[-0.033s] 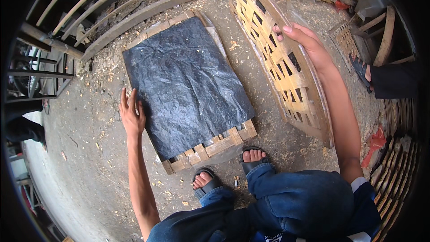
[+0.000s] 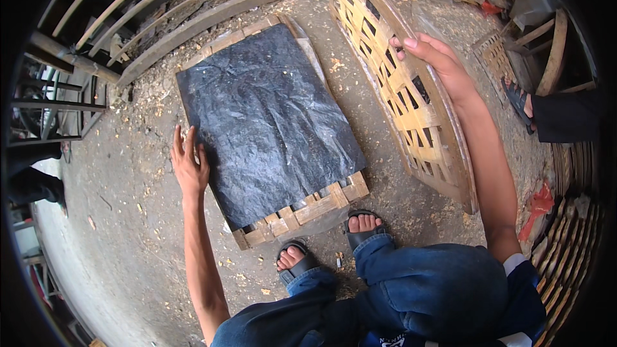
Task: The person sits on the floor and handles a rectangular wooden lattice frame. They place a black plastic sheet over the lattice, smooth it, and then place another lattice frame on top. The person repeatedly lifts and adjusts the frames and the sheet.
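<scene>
A woven bamboo tray with a wooden rim (image 2: 411, 112) stands on edge, tilted, to the right. My right hand (image 2: 440, 64) is closed over its upper right rim, thumb outside and fingertips coming through the weave. A wrinkled black plastic sheet (image 2: 270, 128) lies over another bamboo tray (image 2: 308, 211) on the ground in front of me. That tray's slatted near end sticks out from under the sheet. My left hand (image 2: 191, 164) is beside the sheet's left edge, fingers apart and holding nothing; whether its fingertips touch the edge I cannot tell.
My sandalled feet (image 2: 365, 223) are close to the covered tray's near end. Bamboo poles and a wooden beam (image 2: 218, 22) run along the far left. Stacked trays (image 2: 569, 270) stand at the lower right. Another person's sandalled foot (image 2: 519, 106) is at the right. Scraps litter the concrete floor.
</scene>
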The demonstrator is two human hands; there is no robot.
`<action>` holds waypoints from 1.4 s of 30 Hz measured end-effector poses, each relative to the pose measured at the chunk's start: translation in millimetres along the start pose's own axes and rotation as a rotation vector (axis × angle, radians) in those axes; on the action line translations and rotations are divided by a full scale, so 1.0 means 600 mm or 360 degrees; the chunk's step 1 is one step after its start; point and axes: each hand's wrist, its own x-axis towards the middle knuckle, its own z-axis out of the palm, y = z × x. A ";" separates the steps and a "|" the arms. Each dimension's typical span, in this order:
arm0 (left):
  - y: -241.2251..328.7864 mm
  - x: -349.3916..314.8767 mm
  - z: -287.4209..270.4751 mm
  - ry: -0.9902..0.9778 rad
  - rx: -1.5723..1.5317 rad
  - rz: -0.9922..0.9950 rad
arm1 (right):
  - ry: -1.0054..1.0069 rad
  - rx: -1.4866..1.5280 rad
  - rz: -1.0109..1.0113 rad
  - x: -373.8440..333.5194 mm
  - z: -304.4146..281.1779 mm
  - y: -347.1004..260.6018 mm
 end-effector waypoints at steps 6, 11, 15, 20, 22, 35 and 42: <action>0.140 0.063 -0.089 -0.0116 -0.0760 -0.0248 | -0.0051 -0.0142 -0.0274 0.010 0.042 0.024; 0.332 0.141 -0.217 -0.0973 -0.1251 -0.0258 | -0.0082 -0.0078 -0.0285 0.000 0.072 0.031; 0.377 0.209 -0.211 -0.1239 -0.1388 -0.0542 | -0.0136 -0.0028 -0.0293 -0.005 0.104 0.054; 0.426 0.238 -0.152 -0.1327 -0.1842 -0.0971 | -0.0194 -0.0381 -0.0566 -0.007 0.129 0.100; 0.419 0.218 -0.138 -0.1240 -0.1976 -0.0946 | -0.0145 -0.0550 -0.0772 -0.015 0.126 0.128; 0.407 0.215 -0.130 -0.1319 -0.2210 -0.0834 | -0.0120 -0.1411 -0.0151 0.027 0.038 0.239; 0.405 0.223 -0.125 -0.1271 -0.2180 -0.0877 | -0.0331 -0.0609 -0.1545 -0.037 0.149 0.173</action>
